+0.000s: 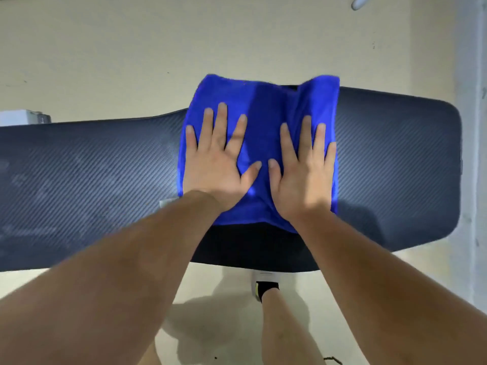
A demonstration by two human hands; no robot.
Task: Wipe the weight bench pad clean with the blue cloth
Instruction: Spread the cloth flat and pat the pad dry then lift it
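Observation:
The dark weight bench pad (390,159) with a carbon-weave texture runs left to right across the view. A blue cloth (266,111) lies spread over its middle, its far edge hanging past the pad's back side. My left hand (218,164) presses flat on the cloth's left half, fingers spread. My right hand (303,169) presses flat on the right half, thumb close to my left thumb. Neither hand grips the cloth; both palms rest on top. Faint streaks show on the pad's left part (66,180).
Pale floor (131,48) surrounds the bench. My leg with a white shoe and dark sock (266,285) stands under the pad's near edge. A white object (23,117) sits behind the pad at far left. A grey wall strip (471,75) runs down the right.

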